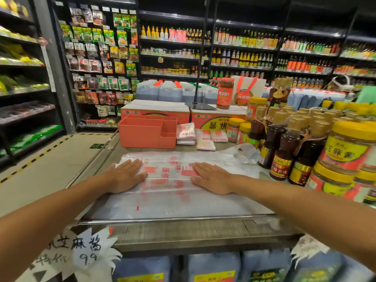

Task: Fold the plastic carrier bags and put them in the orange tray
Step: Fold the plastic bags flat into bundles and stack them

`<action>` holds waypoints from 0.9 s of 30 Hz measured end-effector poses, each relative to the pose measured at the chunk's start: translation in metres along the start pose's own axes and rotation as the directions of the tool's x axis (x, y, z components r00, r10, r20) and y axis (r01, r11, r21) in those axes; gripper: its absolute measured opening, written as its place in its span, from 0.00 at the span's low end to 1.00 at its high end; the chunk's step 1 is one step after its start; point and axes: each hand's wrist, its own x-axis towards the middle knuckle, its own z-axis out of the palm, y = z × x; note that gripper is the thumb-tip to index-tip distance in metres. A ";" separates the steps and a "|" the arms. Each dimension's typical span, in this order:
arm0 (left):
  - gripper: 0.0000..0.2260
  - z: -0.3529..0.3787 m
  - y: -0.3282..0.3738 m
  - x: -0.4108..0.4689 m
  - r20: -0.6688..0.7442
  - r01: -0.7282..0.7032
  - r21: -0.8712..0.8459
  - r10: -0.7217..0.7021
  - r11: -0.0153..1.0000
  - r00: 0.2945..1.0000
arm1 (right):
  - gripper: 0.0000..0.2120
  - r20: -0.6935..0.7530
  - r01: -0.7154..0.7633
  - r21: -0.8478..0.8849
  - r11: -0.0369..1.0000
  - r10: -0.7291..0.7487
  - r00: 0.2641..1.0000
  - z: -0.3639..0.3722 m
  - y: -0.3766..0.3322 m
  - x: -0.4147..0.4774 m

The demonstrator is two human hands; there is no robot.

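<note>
A clear plastic carrier bag [168, 169] with red print lies flat across the metal table [175, 219], its handles trailing to the right. My left hand [125, 176] presses flat on the bag's left part, and my right hand [211, 177] presses flat on its right part, fingers together and pointing inward. Behind the bag stands the orange tray [147, 132], with divided compartments that look empty. To the tray's right lie several folded bags [186, 133] in small stacks, and more folded bags [205, 145] sit beside them.
Dark sauce bottles [284, 151] and yellow-lidded jars [345, 147] crowd the table's right side. Orange cartons [155, 111] and a red jar [224, 93] stand behind the tray. Store shelves fill the background, with a floor aisle at left. A paper price sign [85, 253] hangs below the table edge.
</note>
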 end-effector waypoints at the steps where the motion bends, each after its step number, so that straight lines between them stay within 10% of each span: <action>1: 0.34 0.000 0.000 0.000 0.002 0.001 0.001 -0.001 1.000 1.000 | 0.39 0.009 -0.033 0.004 0.999 0.033 0.999 0.001 0.015 -0.008; 16: 0.35 0.000 0.000 -0.001 -0.010 -0.013 0.009 0.013 1.000 1.000 | 0.47 0.175 -0.166 -0.229 0.959 0.208 0.962 -0.045 0.047 -0.043; 27: 0.35 0.001 -0.002 -0.004 -0.029 -0.012 -0.046 0.011 0.999 1.000 | 0.25 -0.159 0.242 -0.124 0.962 -0.260 0.953 -0.021 -0.063 0.033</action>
